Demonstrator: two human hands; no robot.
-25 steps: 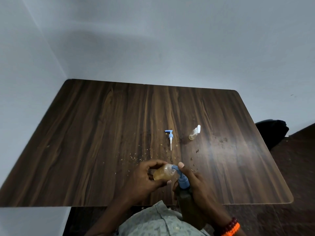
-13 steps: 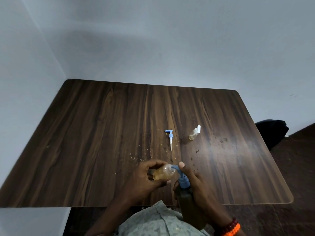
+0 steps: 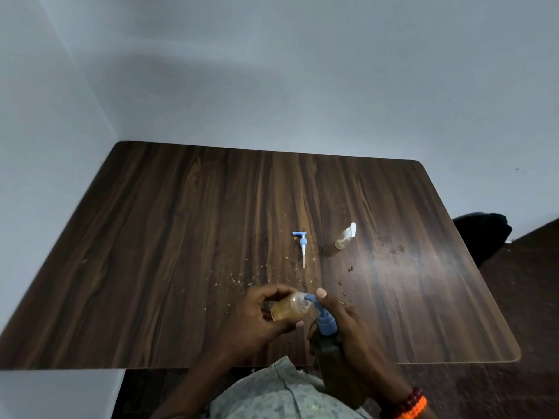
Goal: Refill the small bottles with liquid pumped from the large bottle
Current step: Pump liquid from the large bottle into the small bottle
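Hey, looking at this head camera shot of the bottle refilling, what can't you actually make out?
- Large dark bottle, head view: base hidden behind the patterned shirt; right hand covers its side.
- Liquid flow: blue pump spout meets the small amber bottle; too small to see.
- Small capped bottle lying farther back: fill level unclear.

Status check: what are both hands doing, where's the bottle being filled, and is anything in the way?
Left hand grips small bottle, part full. Right hand holds large bottle, finger on blue pump, spout at the small bottle's mouth. Nothing blocking.
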